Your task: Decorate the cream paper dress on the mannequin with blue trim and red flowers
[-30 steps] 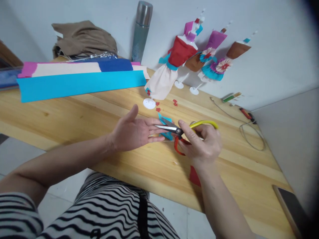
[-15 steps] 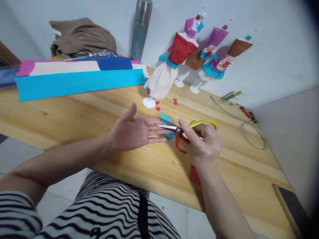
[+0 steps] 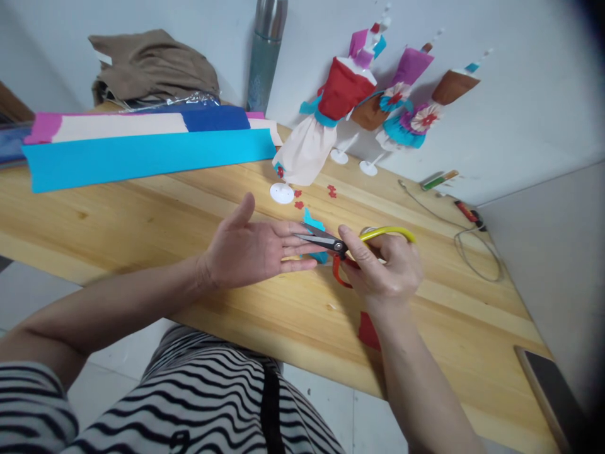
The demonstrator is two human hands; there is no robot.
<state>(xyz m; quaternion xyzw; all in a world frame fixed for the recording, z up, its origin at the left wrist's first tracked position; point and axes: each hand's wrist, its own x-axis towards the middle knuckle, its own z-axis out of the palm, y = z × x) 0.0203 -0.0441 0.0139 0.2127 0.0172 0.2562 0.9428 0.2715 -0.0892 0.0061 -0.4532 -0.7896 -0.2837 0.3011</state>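
My left hand (image 3: 253, 251) is palm up over the table, fingers stretched out and thumb raised, holding nothing. In my right hand (image 3: 390, 265) are scissors (image 3: 338, 246) with one yellow and one red handle. Their blades are slightly apart and lie across the fingers of my left hand. Beneath the fingertips and blades is a blue cut piece (image 3: 314, 221), partly hidden. A red piece (image 3: 368, 331) lies by my right forearm. Small red flower cutouts (image 3: 299, 205) lie beyond my hands, near the white base of a mini dress form (image 3: 347, 88) in a red top and pale skirt.
Two more dressed mini forms (image 3: 456, 88) stand against the wall. Long strips of blue material (image 3: 151, 157) lie at the left, with brown cloth (image 3: 161, 69) and a flask (image 3: 267, 57) behind. A cable (image 3: 466, 252), pens (image 3: 439, 181) and a phone (image 3: 551, 384) are at the right.
Both hands and the scissors keep nearly the same pose. The whole view has shifted very slightly; nothing is taken up or let go.
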